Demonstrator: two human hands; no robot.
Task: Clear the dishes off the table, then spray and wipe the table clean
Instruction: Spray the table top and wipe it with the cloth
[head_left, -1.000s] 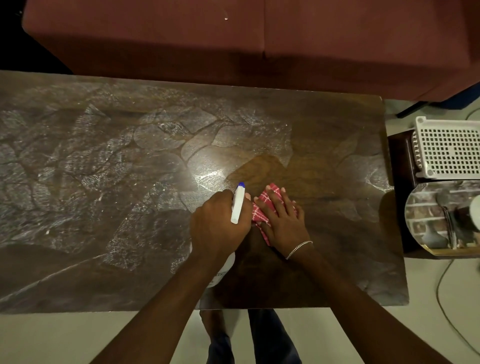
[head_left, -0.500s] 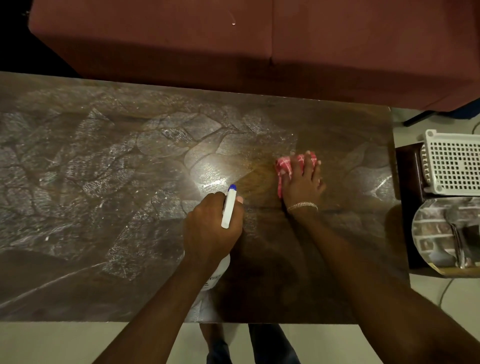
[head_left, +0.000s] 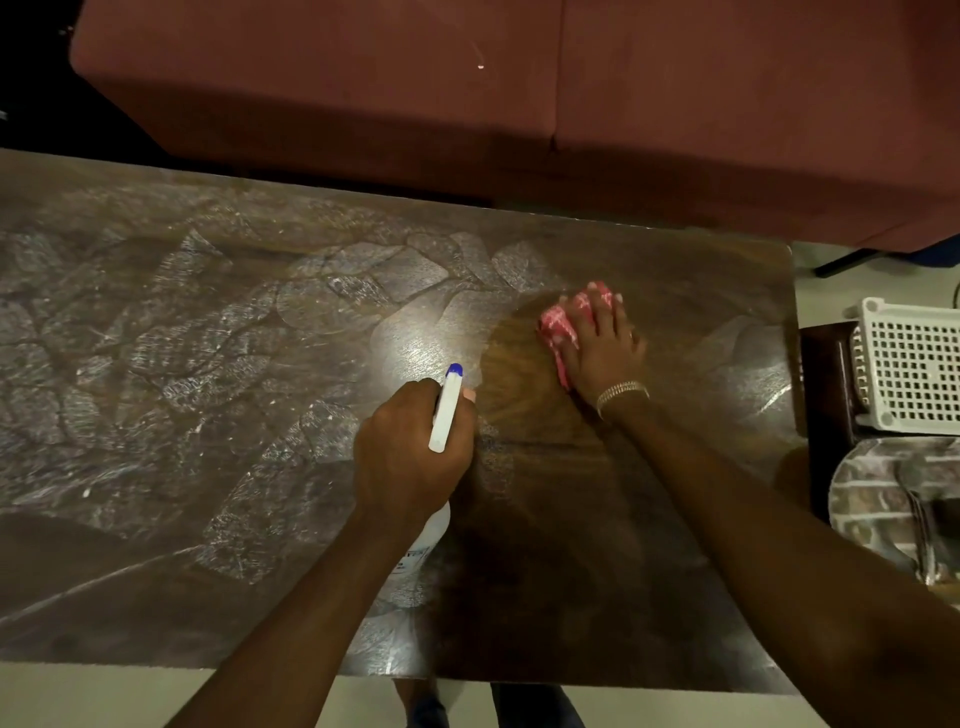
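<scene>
Streaked table (head_left: 208, 364), cloth (head_left: 557, 325) beneath right grip (head_left: 602, 353), bottle (head_left: 445, 410) inside left grip (head_left: 405, 457)

Dim, warm indoor light. A single overhead source leaves a bright glare patch at the centre of the desk (head_left: 208, 364). Deep shadow covers its near right part. The top-left corner is black. Wide-angle distortion bends the desk edges. Detail is soft throughout.

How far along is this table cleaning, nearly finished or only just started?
Dishes look cleared: a plate sits on a stand beside the table. Wiping is under way: the right hand presses a pink cloth flat, the left hand grips a spray bottle, and a dark wiped patch spreads from the cloth. The table's whole left part shows whitish smears, so most wiping remains.
</scene>
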